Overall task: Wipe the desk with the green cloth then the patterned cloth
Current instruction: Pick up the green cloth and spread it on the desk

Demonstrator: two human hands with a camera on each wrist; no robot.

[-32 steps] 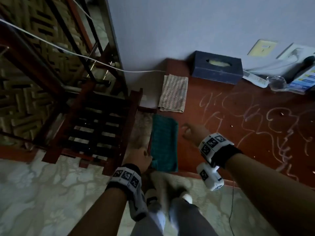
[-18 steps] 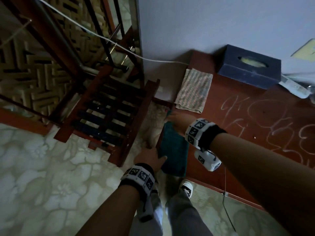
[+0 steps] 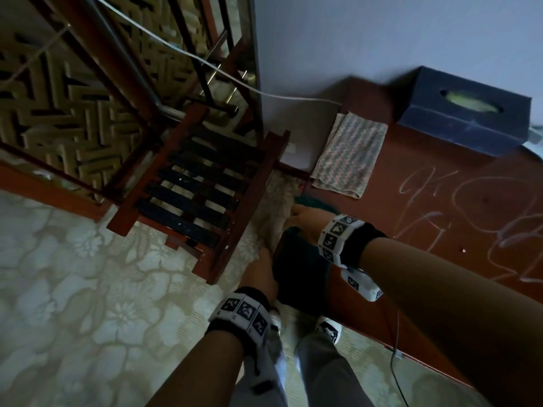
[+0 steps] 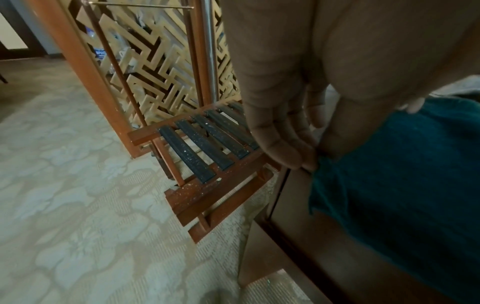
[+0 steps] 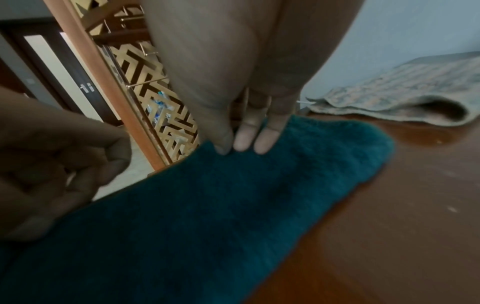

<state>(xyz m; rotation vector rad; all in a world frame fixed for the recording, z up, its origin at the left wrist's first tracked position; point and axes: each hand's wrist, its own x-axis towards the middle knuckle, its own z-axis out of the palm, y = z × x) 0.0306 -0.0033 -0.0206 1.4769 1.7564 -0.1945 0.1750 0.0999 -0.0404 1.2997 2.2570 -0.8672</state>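
The green cloth (image 3: 299,265) lies along the left edge of the red-brown desk (image 3: 411,160). My left hand (image 3: 261,268) pinches its near left edge between thumb and fingers (image 4: 280,144), as the left wrist view shows. At the far left edge of the green cloth (image 5: 233,205), my right hand (image 3: 302,218) pinches the fabric with its thumb and fingertips (image 5: 244,142). Beyond it the patterned cloth (image 3: 349,154) lies folded flat near the wall, untouched. White chalk scribbles (image 3: 484,215) cover the desk to the right.
A dark blue tissue box (image 3: 464,113) stands against the wall at the back. A slatted wooden rack (image 3: 199,186) sits on the carpet just left of the desk, under a lattice screen (image 3: 73,113). A white cable (image 3: 264,95) runs along the wall.
My right hand has moved left from the bare desk onto the far edge of the green cloth. The left hand has closed on the cloth's near edge, which now looks bunched.
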